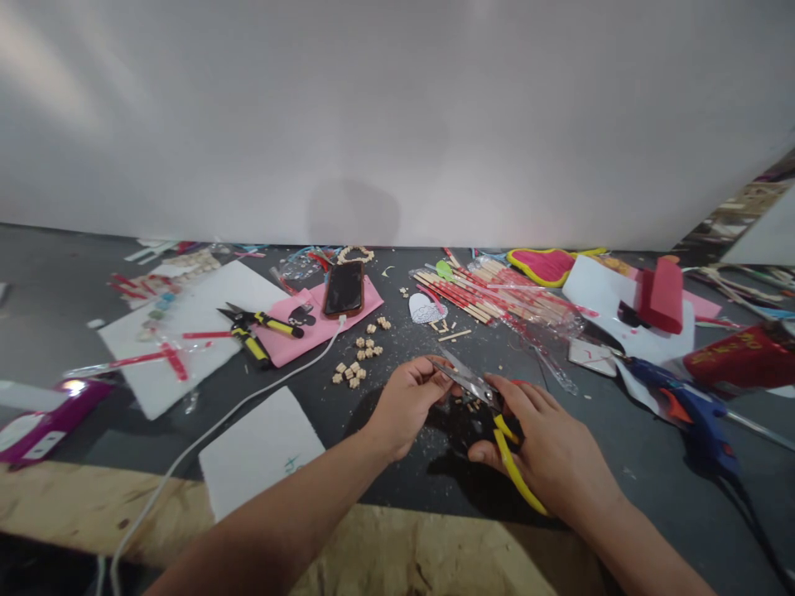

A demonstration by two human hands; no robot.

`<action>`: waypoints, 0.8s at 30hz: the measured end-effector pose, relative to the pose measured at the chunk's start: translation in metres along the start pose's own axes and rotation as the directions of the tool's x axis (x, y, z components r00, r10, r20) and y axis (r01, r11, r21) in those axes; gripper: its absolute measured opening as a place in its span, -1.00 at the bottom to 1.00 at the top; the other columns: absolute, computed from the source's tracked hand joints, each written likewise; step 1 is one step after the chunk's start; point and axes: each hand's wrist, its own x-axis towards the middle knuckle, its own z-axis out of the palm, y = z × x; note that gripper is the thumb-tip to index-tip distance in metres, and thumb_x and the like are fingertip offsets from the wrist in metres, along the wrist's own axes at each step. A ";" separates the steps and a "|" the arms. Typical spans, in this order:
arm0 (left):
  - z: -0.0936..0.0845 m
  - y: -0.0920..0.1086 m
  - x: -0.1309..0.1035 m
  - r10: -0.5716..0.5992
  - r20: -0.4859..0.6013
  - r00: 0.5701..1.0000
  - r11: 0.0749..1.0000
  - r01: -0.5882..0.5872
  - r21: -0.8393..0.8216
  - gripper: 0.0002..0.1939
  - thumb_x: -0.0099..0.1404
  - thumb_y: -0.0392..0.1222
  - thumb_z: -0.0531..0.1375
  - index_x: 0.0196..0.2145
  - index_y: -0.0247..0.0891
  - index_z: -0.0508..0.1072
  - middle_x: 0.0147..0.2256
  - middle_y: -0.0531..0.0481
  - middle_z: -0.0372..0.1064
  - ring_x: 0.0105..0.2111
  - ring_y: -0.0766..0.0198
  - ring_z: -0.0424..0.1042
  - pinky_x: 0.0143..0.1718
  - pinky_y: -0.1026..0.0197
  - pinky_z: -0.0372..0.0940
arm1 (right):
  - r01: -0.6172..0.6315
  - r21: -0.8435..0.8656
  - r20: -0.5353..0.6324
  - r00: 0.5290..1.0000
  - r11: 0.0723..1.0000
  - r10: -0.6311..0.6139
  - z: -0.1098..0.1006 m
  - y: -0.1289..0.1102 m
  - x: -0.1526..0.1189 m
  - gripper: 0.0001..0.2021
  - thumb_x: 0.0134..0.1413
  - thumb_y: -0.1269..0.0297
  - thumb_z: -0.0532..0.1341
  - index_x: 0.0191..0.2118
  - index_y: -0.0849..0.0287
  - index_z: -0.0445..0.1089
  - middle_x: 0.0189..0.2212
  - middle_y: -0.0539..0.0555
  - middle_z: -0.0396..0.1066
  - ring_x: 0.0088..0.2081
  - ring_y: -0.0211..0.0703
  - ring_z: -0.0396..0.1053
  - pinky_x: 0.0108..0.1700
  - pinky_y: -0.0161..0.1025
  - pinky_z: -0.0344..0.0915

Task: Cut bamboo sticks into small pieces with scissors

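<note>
My right hand (546,430) is wrapped around a pair of shears (475,382) with silver blades and yellow handles. The blades stand apart and point up and left toward the fingers of my left hand (407,401). Thumb and fingertips of that hand are pinched together beside the blades; whatever they hold is too small and hidden to make out. Small wooden bits (473,406) lie on the dark table under the blades. To the left of the blades are several small bundles of cut wooden pieces (354,374). A white cutout with scalloped drawing (427,310) lies beyond my hands.
Red-and-wood sticks (460,294) lie at the back, partly under clear plastic. A phone (344,290) with a white cable rests on pink sheet (286,343), beside black-and-yellow snips (252,331). On the right are a blue glue gun (683,406) and a red can (739,360). White foam (261,451) lies front left.
</note>
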 end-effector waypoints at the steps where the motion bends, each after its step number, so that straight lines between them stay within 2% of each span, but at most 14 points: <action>1: 0.000 0.000 0.000 0.007 -0.003 1.000 1.000 -0.007 0.013 -0.85 0.10 -0.16 0.19 -0.42 -0.32 0.38 -0.55 0.05 0.31 -0.53 0.40 0.23 -0.46 0.35 0.09 | 0.004 -0.006 0.000 1.000 1.000 -0.004 0.000 0.000 0.000 -0.38 -0.09 -0.07 0.10 0.08 0.13 0.10 -0.12 0.19 0.35 -0.09 0.03 0.29 -0.22 -0.09 0.32; 9: 0.001 0.001 -0.001 0.030 -0.001 1.000 0.997 -0.029 0.074 -0.80 0.08 -0.10 0.20 -0.48 -0.32 0.39 -0.52 0.03 0.31 -0.47 0.36 0.27 -0.38 0.32 0.13 | 0.025 0.025 0.014 1.000 0.999 -0.025 0.001 -0.001 0.000 -0.52 0.01 0.00 0.05 0.03 0.13 0.18 -0.20 0.17 0.40 -0.20 -0.06 0.37 -0.24 -0.17 0.32; 14: 0.000 0.001 0.000 0.073 0.004 0.997 0.993 -0.073 0.089 -0.82 0.10 -0.13 0.18 -0.49 -0.31 0.39 -0.52 0.04 0.30 -0.46 0.37 0.26 -0.38 0.33 0.13 | 0.028 0.080 0.081 0.996 0.996 -0.035 -0.001 0.000 0.000 -0.42 -0.06 -0.06 0.09 0.07 0.12 0.12 -0.12 0.16 0.36 -0.11 -0.02 0.31 -0.19 -0.11 0.30; 18: 0.001 0.003 -0.001 0.091 -0.003 0.996 0.986 -0.090 0.143 -0.85 0.12 -0.16 0.16 -0.48 -0.31 0.39 -0.49 0.04 0.31 -0.43 0.35 0.29 -0.35 0.33 0.15 | 0.029 0.048 0.068 0.997 0.998 -0.033 -0.003 -0.003 0.001 -0.42 -0.07 -0.08 0.08 0.06 0.13 0.13 -0.13 0.17 0.36 -0.11 0.00 0.30 -0.18 -0.09 0.29; 24: 0.001 0.007 -0.002 0.154 -0.020 0.988 0.960 -0.145 0.241 -0.90 0.12 -0.23 0.14 -0.47 -0.31 0.39 -0.50 0.04 0.33 -0.44 0.33 0.32 -0.34 0.31 0.19 | 0.010 -0.034 0.050 0.999 0.999 -0.008 -0.002 -0.007 -0.001 -0.45 -0.01 -0.07 0.03 0.05 0.15 0.13 -0.15 0.17 0.37 -0.24 -0.06 0.39 -0.35 -0.18 0.32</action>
